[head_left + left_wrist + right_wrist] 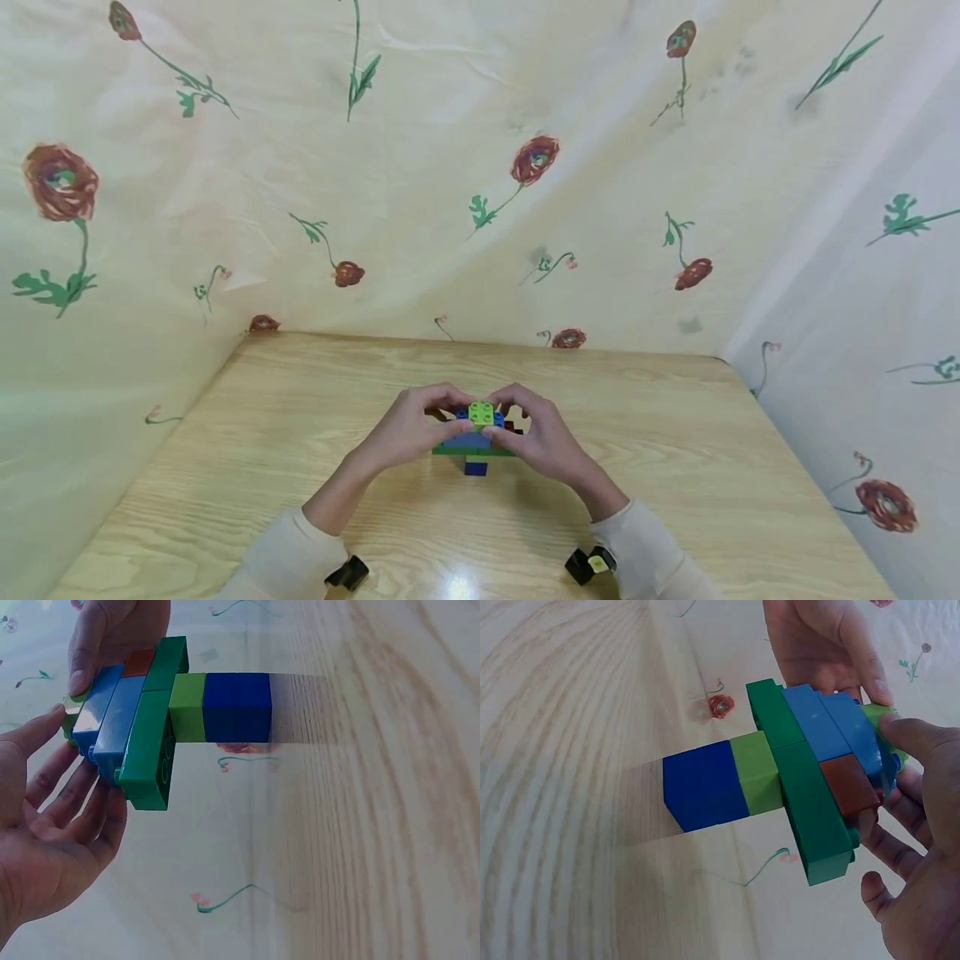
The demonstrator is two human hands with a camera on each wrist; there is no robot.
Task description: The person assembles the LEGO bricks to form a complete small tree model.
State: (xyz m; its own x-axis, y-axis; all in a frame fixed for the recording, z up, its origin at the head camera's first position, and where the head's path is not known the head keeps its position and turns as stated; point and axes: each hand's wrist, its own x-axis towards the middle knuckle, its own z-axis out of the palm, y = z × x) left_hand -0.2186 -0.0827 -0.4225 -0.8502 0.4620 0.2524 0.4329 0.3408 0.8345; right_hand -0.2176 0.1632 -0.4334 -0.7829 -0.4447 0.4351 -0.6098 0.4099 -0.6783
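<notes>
A model of toy building bricks stands upright on the table in front of me. At its foot are dark blue bricks (238, 707), topped by a lime green brick (757, 772). Wider green bricks (148, 750) lie across that, carrying blue bricks (817, 724) and a reddish-brown brick (851, 785). A small lime brick (481, 413) with studs sits at the very top. From the left, my left hand (411, 427) pinches this top brick, its other fingers curving behind the blue layer. My right hand (549, 440) grips it from the opposite side, thumb on its near face.
The wooden table (300, 417) spreads around the model. A pale flowered cloth (420, 192) hangs behind the table and along its sides. Black wrist devices (347, 573) sit at both cuffs near the table's front.
</notes>
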